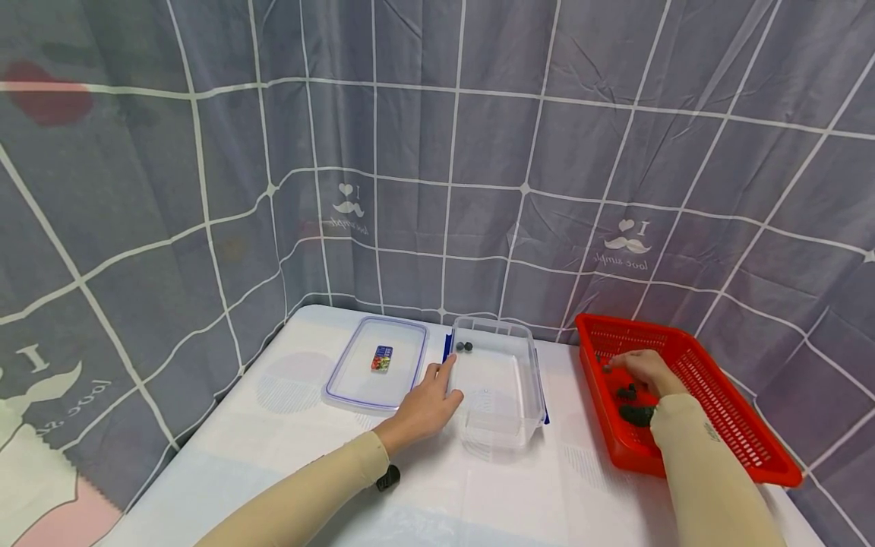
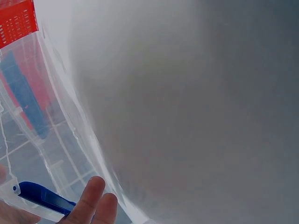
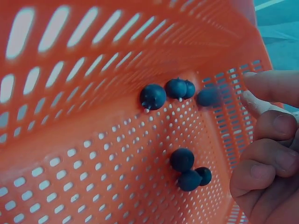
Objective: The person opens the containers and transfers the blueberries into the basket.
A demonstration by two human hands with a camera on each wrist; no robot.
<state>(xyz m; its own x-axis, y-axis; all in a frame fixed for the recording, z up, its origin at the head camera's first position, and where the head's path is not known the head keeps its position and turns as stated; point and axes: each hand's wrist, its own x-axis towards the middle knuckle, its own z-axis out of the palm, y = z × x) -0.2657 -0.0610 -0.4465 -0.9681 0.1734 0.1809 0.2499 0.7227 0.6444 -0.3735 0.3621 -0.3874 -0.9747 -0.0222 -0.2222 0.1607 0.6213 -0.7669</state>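
A clear plastic container [image 1: 502, 434] stands at the table's middle with two blueberries [image 1: 464, 346] in its far left corner. My left hand [image 1: 424, 404] holds its left rim; in the left wrist view the fingertips [image 2: 96, 189] lie beside a blue latch [image 2: 44, 197], with the thumb side across the plastic edge. My right hand [image 1: 645, 371] reaches into a red basket [image 1: 728, 414]. In the right wrist view its index finger and thumb extend, the other fingers curled. A blurred blueberry [image 3: 209, 96] is just off their tips, while several blueberries [image 3: 182, 160] lie on the basket floor.
Left of the container lies its clear lid [image 1: 362, 380], purple-edged, with a fruit-printed label [image 1: 381, 359]. A grey checked curtain [image 1: 424, 137] hangs behind and left of the white-covered table [image 1: 287, 441]. The basket has raised slotted walls around my right hand.
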